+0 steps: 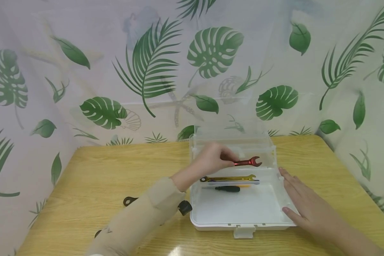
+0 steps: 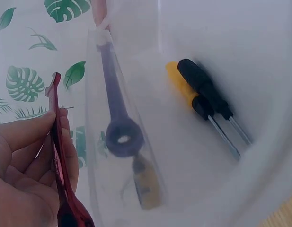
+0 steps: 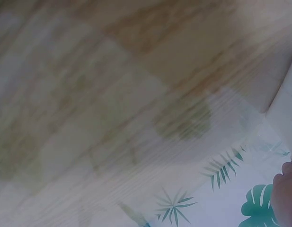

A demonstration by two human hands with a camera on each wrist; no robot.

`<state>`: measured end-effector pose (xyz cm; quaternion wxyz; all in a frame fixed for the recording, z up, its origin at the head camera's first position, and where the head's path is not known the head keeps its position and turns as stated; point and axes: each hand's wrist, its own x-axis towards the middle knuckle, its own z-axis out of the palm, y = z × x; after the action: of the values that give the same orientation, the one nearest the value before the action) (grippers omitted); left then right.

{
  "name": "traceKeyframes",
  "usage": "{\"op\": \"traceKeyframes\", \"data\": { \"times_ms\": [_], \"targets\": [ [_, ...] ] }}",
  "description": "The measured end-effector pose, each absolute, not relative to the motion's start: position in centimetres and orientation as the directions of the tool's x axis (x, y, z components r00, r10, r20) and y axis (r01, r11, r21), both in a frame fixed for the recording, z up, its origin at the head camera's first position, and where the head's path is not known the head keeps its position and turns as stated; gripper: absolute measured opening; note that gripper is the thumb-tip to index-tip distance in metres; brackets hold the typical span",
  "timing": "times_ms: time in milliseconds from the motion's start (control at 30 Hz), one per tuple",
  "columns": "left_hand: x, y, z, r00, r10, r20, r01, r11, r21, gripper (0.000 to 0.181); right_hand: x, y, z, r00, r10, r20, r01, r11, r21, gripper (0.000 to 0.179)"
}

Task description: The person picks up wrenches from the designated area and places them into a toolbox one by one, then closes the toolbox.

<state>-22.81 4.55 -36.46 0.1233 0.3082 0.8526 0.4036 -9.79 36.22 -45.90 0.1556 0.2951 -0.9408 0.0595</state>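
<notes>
My left hand (image 1: 211, 160) pinches a red open-ended wrench (image 1: 248, 162) between thumb and fingers, above the back part of a white toolbox (image 1: 211, 226). The wrench's open jaw points right in the head view. Below it a gold combination wrench (image 1: 227, 179) lies across a narrow clear tray (image 2: 96, 179). In the box, in front of that tray, lie a black-handled screwdriver (image 2: 202, 85) and a yellow-handled screwdriver (image 2: 181, 85), side by side. My right hand (image 1: 307, 202), fingers extended, rests against the box's right side.
The translucent lid (image 1: 233, 142) stands raised at the back, and a latch (image 1: 244, 232) hangs at the front. A dark ring end of a tool (image 1: 128, 201) shows on the wooden table (image 1: 115, 167), left of the box, partly behind the sleeve. A leaf-printed sheet (image 1: 166, 71) stands behind.
</notes>
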Motion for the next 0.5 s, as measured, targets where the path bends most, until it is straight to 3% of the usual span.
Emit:
{"op": "traceKeyframes", "data": {
  "times_ms": [500],
  "targets": [
    [-22.95, 5.38, -36.85, -0.761, 0.649, 0.013, 0.416, 0.472, 0.778, 0.014, -9.80, 36.18, -45.91, -0.769, -0.543, 0.337, -0.587, 0.809, -0.038, 0.089]
  ]
}}
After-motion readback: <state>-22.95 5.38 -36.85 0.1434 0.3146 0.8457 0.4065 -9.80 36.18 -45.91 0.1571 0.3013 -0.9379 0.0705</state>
